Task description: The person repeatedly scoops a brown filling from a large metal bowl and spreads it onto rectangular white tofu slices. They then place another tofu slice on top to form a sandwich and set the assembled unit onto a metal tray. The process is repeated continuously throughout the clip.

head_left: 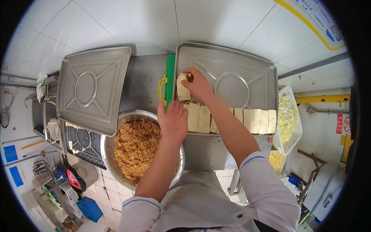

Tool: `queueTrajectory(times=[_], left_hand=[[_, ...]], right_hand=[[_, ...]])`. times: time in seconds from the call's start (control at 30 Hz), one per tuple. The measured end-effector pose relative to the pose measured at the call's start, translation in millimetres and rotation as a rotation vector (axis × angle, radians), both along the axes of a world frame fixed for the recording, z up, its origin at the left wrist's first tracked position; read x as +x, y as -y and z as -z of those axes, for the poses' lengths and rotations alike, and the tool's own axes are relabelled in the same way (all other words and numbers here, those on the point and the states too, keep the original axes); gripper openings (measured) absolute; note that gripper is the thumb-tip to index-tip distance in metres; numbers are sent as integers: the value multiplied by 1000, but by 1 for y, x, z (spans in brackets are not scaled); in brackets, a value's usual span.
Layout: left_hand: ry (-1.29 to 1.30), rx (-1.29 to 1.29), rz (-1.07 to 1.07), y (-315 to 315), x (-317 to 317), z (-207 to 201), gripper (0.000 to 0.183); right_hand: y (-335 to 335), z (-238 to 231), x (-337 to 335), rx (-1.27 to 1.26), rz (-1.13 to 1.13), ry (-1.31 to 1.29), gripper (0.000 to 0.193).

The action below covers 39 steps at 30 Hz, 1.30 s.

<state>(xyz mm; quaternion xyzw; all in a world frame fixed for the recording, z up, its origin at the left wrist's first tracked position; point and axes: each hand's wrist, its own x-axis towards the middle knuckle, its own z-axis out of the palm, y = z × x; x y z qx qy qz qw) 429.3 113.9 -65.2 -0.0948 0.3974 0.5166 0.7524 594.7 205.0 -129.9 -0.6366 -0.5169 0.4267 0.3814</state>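
Observation:
My right hand grips a pale tofu piece between thumb and fingers, at the left side of a large metal tray. The piece stands lengthwise near the tray's left wall. Along the tray's near edge runs a row of similar tofu pieces, set side by side. My left hand lies at the row's left end, fingers stretched out and thumb apart; its fingertips are at or just beside the leftmost piece. Whether they touch it, I cannot tell. My right forearm covers the middle of the row.
A steel bowl of brown minced filling stands below my left forearm. A second metal tray lies left, overlapping a dark perforated tray. A green board with a yellow handle adjoins the large tray. Right is a white basket of shredded cabbage.

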Motion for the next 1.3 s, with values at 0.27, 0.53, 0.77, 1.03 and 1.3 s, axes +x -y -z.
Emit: queueTrajectory(times=[0.27,0.53,0.77,1.03,1.3], left_hand=[[-34,68,-19,22,-43,-10,95],[-61,88,-77,51,-93,-26,91],[-121,93,-160,97,-172,-40,82],[-553,521,-209,174,-295,-62,54],[-1679,880,403,271,-396,-28,60]], right_hand=[[61,15,-33,-59,291,61,65],[55,9,-35,-45,292,-6,49],[45,3,-39,16,288,-22,50],[177,-114,-143,347,113,-299,37],[264,-21,-306,108,-287,368,50]])
